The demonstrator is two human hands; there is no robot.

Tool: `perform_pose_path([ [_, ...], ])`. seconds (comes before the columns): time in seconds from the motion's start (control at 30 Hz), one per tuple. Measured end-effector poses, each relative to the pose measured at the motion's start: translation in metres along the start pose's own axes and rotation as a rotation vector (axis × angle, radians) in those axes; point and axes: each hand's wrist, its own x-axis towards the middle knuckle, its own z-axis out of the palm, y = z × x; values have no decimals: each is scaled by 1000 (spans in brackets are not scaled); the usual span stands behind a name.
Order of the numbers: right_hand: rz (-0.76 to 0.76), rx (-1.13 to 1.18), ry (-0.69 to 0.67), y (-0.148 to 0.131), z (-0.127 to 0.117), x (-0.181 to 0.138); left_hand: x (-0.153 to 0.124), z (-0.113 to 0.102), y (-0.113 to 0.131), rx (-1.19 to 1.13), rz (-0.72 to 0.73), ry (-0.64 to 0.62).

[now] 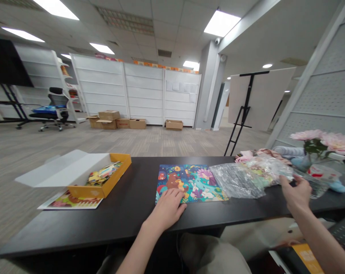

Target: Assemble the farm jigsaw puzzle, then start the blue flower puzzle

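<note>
Head view: a colorful picture board (202, 182) printed with forest animals lies flat near the middle of the dark tabletop (126, 217). The left hand (168, 207) rests palm down on its lower left part, fingers extended and gripping nothing. A crumpled clear plastic bag (238, 182) meets the board's right edge and stretches rightward. At the bag's far end is the right hand (298, 192), fingers half curled against the plastic; whether they pinch it, I cannot tell.

Behind and beside the bag sit bunched fabrics (286, 151) and pink flowers (336, 141). Well apart on the left, a yellow box (117, 177) with its white flap folded open holds loose cut-out pieces (102, 175); a printed sheet (75, 201) lies partly beneath it. Across the floor, cardboard boxes (108, 120) stand against white shelving panels (144, 91), with an office chair (55, 108) to their left.
</note>
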Motion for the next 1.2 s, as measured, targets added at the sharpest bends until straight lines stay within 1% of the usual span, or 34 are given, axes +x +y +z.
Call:
perform_pose_path([
  [0.03,-65,-29,-25,-11,0,-11,0,0,0,4,1,-3],
  [0.07,-172,-19,-124,-24,2,-23,0,1,0,9,2,-6],
  [0.13,-369,46,-427,-54,11,-55,1,1,0,18,4,-7],
  [0.17,-429,60,-545,-69,18,-71,1,2,-1,21,7,-4],
  [0.2,-441,70,-594,-82,24,-88,0,2,-1,21,11,0],
  [0.27,-357,86,-628,-101,34,-114,0,3,-3,13,21,13],
  [0.3,-341,33,-655,-106,37,-123,-1,4,-4,6,27,19],
  [0.37,-372,-180,-697,-112,37,-129,-3,4,-6,-7,34,24],
  [0.43,-470,-421,-674,-115,31,-123,-4,3,-7,-19,34,24],
  [0.47,-517,-499,-622,-117,27,-119,-5,2,-7,-24,26,28],
  [0.53,-590,-533,-466,-128,18,-111,-4,0,-6,-43,-22,56],
  [0.6,-653,-429,-312,-146,10,-110,-2,-4,-5,-98,-118,111],
  [0.63,-699,-347,-266,-157,8,-113,-1,-5,-5,-155,-174,145],
  [0.7,-813,-152,-256,-184,7,-126,3,-11,-6,-348,-269,211],
  [0.8,-929,53,-394,-227,16,-156,7,-23,-15,-800,-420,277],
  [0.9,-1097,145,-681,-265,34,-192,4,-41,-30,-1271,-681,377],
  [0.97,-1206,181,-895,-286,44,-215,-2,-53,-44,-1498,-820,467],
  [1.0,-1213,204,-956,-294,48,-226,-5,-58,-50,-1568,-859,498],
  [1.03,-1199,235,-1001,-300,52,-236,-8,-61,-57,-1601,-878,515],
  [1.07,-1182,269,-1044,-305,54,-245,-12,-62,-64,-1586,-886,535],
  [1.1,-1166,303,-1081,-309,55,-253,-15,-62,-70,-1520,-891,560],
  [1.2,-1130,378,-1202,-312,57,-267,-27,-53,-89,-1126,-860,645],
])
